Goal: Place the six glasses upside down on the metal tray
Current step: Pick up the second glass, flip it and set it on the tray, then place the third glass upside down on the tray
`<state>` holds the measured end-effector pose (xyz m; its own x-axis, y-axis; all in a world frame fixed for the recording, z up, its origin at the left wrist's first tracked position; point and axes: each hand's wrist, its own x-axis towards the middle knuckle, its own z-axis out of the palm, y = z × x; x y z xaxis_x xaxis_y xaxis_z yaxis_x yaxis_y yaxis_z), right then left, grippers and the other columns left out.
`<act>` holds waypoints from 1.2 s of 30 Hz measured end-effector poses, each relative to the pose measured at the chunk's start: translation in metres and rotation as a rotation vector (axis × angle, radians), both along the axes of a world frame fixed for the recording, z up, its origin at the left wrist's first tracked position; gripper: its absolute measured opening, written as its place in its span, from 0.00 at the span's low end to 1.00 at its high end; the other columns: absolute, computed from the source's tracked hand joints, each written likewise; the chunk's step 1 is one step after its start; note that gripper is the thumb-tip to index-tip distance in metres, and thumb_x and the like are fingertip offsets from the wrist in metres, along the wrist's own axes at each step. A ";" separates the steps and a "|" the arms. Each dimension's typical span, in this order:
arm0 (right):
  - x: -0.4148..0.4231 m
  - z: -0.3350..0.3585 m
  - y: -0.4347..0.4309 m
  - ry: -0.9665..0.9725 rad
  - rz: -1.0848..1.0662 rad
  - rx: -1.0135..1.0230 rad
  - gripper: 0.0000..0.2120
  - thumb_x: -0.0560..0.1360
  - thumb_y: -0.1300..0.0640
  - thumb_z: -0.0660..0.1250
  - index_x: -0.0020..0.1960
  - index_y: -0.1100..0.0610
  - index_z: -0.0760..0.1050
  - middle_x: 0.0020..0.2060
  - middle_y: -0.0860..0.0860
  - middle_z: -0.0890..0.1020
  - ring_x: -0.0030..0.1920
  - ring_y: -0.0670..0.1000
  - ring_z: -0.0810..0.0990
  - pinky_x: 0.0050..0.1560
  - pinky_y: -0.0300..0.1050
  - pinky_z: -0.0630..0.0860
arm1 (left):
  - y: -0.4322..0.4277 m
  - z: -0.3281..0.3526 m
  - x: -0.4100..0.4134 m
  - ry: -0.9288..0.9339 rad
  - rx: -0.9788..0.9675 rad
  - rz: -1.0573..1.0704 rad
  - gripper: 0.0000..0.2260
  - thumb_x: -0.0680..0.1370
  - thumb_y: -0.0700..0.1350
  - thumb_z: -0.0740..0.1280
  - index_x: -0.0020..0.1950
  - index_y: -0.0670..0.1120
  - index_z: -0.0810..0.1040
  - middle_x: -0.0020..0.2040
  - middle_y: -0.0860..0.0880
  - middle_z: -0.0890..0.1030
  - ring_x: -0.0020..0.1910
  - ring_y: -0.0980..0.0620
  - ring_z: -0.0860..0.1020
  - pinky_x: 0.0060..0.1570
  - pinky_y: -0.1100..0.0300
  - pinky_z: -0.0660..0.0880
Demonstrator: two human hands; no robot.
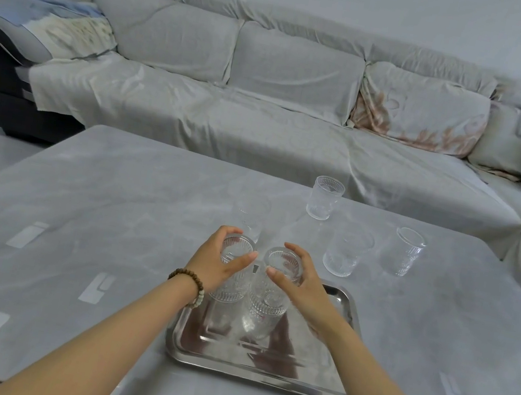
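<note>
Gripping 2 glasses over metal tray (pixel 259 373): left hand (pixel 217 264) wrapped round left glass (pixel 233 274), right hand (pixel 298 282) round right glass (pixel 272 291). 4 more on table (pixel 114 189), far right. Likely rigid, slick, breakable; hold mid-wall, set down softly.

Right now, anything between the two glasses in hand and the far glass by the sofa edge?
Head view: one glass stands just beyond the left hand; past it, bare table up to the far glass.
</note>
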<state>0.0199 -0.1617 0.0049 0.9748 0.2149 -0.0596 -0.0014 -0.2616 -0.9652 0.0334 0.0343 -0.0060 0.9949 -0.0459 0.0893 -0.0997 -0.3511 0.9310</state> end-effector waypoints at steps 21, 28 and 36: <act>0.093 0.015 0.004 0.167 -0.115 0.122 0.18 0.78 0.47 0.62 0.65 0.51 0.70 0.64 0.49 0.74 0.62 0.51 0.75 0.62 0.47 0.72 | 0.037 0.027 0.091 -0.008 0.216 0.036 0.32 0.72 0.60 0.67 0.71 0.49 0.63 0.70 0.50 0.67 0.66 0.51 0.69 0.63 0.54 0.68; 0.126 0.001 0.011 0.369 -0.069 0.225 0.24 0.77 0.46 0.64 0.70 0.55 0.68 0.65 0.49 0.74 0.63 0.52 0.76 0.64 0.49 0.73 | 0.021 0.023 0.138 0.083 0.331 -0.123 0.39 0.67 0.63 0.71 0.72 0.49 0.62 0.70 0.50 0.69 0.61 0.54 0.70 0.58 0.61 0.66; 0.134 -0.008 0.017 0.402 -0.032 0.253 0.25 0.77 0.45 0.63 0.70 0.55 0.68 0.66 0.50 0.75 0.62 0.52 0.77 0.56 0.46 0.76 | 0.019 0.020 0.144 -0.014 0.414 -0.149 0.42 0.64 0.67 0.70 0.72 0.50 0.63 0.67 0.51 0.71 0.56 0.58 0.69 0.56 0.63 0.66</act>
<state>0.1540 -0.1444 -0.0026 0.8915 0.2415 -0.3832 -0.3922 -0.0117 -0.9198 0.1778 0.0534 0.0137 0.9736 -0.2236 0.0463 -0.1890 -0.6749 0.7133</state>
